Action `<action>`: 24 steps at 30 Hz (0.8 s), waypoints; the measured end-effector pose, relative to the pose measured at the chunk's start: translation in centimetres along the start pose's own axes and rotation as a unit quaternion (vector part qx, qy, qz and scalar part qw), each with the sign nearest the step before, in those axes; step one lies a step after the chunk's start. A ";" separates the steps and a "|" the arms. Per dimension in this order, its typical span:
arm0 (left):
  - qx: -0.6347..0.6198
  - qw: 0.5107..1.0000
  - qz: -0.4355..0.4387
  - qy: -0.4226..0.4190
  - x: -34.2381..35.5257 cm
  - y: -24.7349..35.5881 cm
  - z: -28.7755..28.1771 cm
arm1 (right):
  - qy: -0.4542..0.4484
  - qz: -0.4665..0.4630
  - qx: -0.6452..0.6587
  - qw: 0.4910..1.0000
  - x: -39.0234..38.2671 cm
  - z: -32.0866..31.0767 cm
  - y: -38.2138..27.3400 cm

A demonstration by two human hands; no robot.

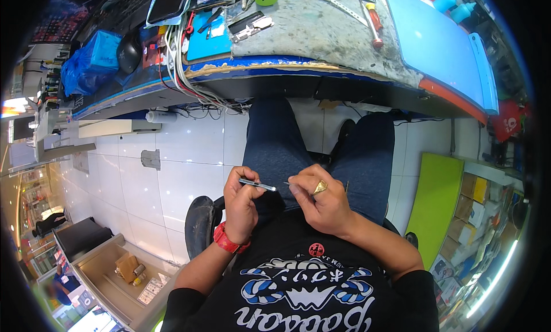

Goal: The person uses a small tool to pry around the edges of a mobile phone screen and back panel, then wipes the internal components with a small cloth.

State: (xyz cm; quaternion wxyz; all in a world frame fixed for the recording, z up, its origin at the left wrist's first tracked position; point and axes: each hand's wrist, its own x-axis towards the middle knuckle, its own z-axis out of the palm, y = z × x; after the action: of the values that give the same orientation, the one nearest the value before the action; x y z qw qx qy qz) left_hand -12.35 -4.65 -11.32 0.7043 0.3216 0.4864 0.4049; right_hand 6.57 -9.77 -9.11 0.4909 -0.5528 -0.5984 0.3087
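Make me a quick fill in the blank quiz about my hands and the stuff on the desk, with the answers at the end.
1. The left hand holds a slim device, and the watch on that wrist is coloured ____.
2. The ring on the right hand is coloured ____.
3. Beside the black mouse, the plastic bag is coloured ____.
4. At the upper right, the number of blue bottles in view is ____.

Missing words: red; gold; blue; two.
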 end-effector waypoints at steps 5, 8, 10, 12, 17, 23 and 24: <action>0.002 1.000 -0.008 -0.009 -0.1 0.3 0.2 | -0.033 -0.054 -0.041 0.997 -0.5 0.1 0.2; 0.000 1.000 -0.008 -0.011 -0.3 0.1 0.3 | -0.053 -0.092 -0.073 0.992 -0.6 0.2 0.3; 0.003 1.000 -0.006 -0.014 -0.4 0.0 0.3 | -0.057 -0.109 -0.082 0.989 -0.6 0.3 0.3; 0.014 1.000 -0.012 -0.006 -0.5 0.3 0.9 | -0.061 -0.114 -0.094 0.987 -0.5 0.1 0.1; 0.020 1.000 -0.014 -0.007 -0.5 0.3 0.9 | -0.073 -0.129 -0.132 0.980 -0.6 0.0 0.1; 0.012 1.000 -0.010 -0.025 -0.5 0.0 0.5 | -0.117 -0.110 -0.091 0.983 -0.3 -0.3 0.2; 0.016 0.999 -0.010 -0.027 -0.5 0.0 0.5 | -0.117 -0.107 -0.076 0.984 -0.3 -0.2 0.4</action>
State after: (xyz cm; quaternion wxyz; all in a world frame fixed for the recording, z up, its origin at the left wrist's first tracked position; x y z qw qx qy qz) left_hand -11.97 -5.12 -10.97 0.7160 0.3385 0.4769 0.3812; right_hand 6.89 -10.00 -9.45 0.4041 -0.4816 -0.7290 0.2708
